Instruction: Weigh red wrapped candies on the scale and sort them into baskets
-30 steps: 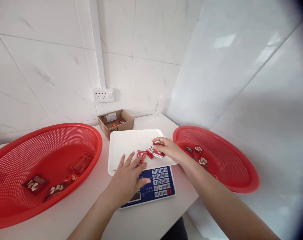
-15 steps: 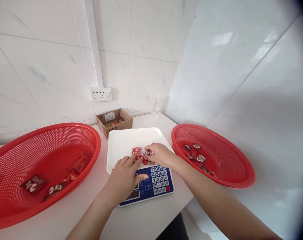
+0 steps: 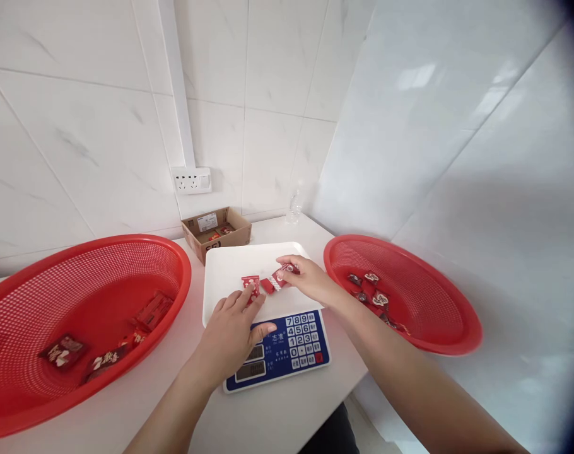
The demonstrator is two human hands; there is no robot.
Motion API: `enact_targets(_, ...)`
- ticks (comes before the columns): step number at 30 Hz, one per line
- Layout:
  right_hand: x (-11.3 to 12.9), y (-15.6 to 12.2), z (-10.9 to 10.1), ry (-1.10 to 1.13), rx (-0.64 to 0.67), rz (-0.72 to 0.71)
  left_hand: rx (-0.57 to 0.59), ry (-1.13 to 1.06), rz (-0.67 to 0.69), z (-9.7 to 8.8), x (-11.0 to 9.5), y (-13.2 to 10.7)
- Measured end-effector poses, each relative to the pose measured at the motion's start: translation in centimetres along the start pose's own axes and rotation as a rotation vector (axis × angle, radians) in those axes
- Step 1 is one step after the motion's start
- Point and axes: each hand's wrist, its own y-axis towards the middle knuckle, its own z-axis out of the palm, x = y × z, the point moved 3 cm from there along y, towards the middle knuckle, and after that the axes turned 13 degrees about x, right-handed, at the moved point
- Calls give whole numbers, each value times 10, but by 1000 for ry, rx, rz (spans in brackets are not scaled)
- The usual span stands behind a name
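Observation:
My left hand (image 3: 234, 325) lies over the front of the white scale tray (image 3: 230, 255), thumb spread away and fingertips resting on a small red snack packet (image 3: 250, 280). To the right, my right hand (image 3: 306, 279) pinches a red snack packet with white lettering (image 3: 281, 277), raised at a tilt over the tray. Another small red piece (image 3: 267, 285) shows beside it; whether it is a separate packet I cannot tell. The scale's blue keypad panel (image 3: 280, 362) faces me below the hands, its displays partly covered by my left hand.
Red perforated baskets stand on both sides, a large left basket (image 3: 102, 249) and a right basket (image 3: 450, 315), each with several wrapped snacks. Behind the scale sit a cardboard box (image 3: 230, 238) with packets inside and a clear plastic bottle (image 3: 294, 207). Tiled walls close off the back and right.
My right hand has moved slightly back, and its packet now sits apart from the one under my left fingers. The left hand and its packet have shifted slightly left.

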Motion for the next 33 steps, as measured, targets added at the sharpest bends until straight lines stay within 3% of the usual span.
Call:
enact_targets(2,2,-4,1,118,21,-34,-31,-19,8,-3,2,-1)
enact_targets(7,0,-16,10,-106,-67,-63,-174,-81,-17,-20,13,-8)
enact_targets(11,-4,-31,19,-144,-170,-75,-253,-124,-56,-33,21,-15)
enact_targets(16,-3,-41,31,-234,-138,21,-150,-104,9,-28,16,-12)
enact_targets(22,1,-44,33,-258,-90,2,14,-50,33,-14,9,-5)
enact_targets(25,-6,-50,5,-265,-194,18,34,-23,32,-15,9,-3)
enact_targets(28,-25,-59,-46,-308,-320,167,2,-13,45,-16,12,-3)
enact_targets(30,-48,-67,-79,-384,-238,376,-75,-10,71,-15,17,-3)
enact_targets(33,-87,-83,-110,-441,25,631,-224,-13,106,-13,27,-4)
